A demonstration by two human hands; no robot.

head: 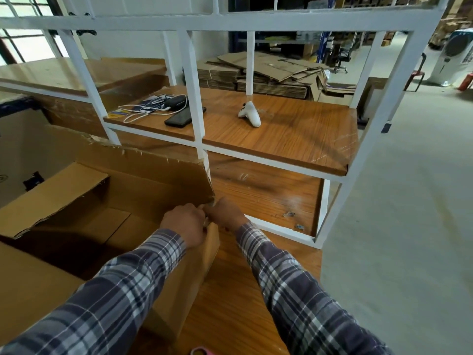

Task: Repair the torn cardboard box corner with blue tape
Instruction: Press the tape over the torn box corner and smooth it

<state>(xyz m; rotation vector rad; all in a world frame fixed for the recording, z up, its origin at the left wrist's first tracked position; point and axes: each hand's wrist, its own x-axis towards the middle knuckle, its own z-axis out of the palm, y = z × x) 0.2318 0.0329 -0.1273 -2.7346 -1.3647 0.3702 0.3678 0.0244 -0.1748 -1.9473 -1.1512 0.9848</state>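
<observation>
A large open cardboard box [143,185] stands on the wooden table, its far wall ragged along the top edge. Its right corner is split, and the far flap stands apart from the near side wall [194,265]. My left hand [185,222] and my right hand [225,212] meet at that torn corner, just below the flap's lower tip. Both hands are closed around the cardboard edges there, fingers touching. No blue tape shows at the corner. A round pink-rimmed object [202,351], possibly a tape roll, peeks in at the bottom edge.
A white metal shelf frame [190,80] with wooden boards stands right behind the box. On its shelf lie a black phone [184,116], a white cable [151,111] and a white controller [249,114]. Flattened cardboard sheets [268,73] are stacked behind. Grey floor lies to the right.
</observation>
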